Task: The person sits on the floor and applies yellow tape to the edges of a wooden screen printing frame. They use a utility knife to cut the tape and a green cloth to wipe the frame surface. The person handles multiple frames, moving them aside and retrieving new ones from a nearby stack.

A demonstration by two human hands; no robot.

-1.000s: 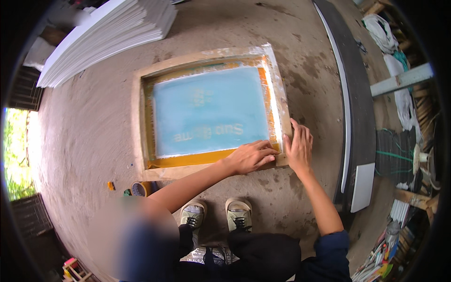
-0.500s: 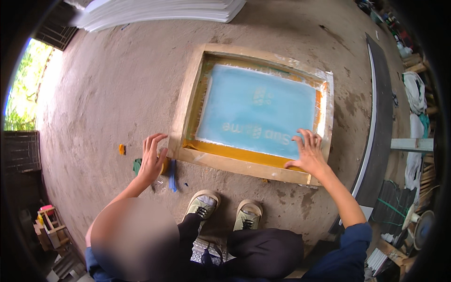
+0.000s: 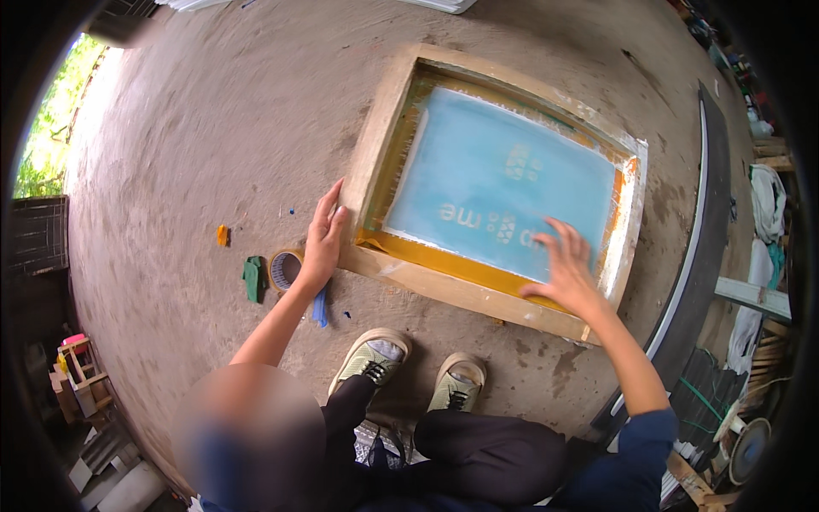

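Observation:
A screen printing frame point(image 3: 452, 294), wooden with pale blue mesh and amber tape inside its rim, is in front of me. Light letters and patterned shapes show in the mesh. Against the frame's left outer side, near its near-left corner, my left hand point(image 3: 322, 243) is closed on the wood; its fingertips are partly hidden by the rim. My right hand point(image 3: 567, 271) reaches over the near-right corner, fingers spread above the mesh and tape. Whether its fingertips touch the mesh I cannot tell. Beside my left wrist lies a tan tape roll point(image 3: 275, 271).
A green scrap point(image 3: 253, 279), a blue strip point(image 3: 319, 309) and an orange scrap point(image 3: 223, 235) lie on the concrete floor. My shoes point(image 3: 373, 365) stand close to the frame. A long dark panel point(image 3: 682, 273) lies at right. White sheets point(image 3: 439, 4) are at the far edge.
My left hand has come in from beside the frame to its left side, uncovering the tape roll. The frame sits farther right and tilted in the picture; the view has turned too.

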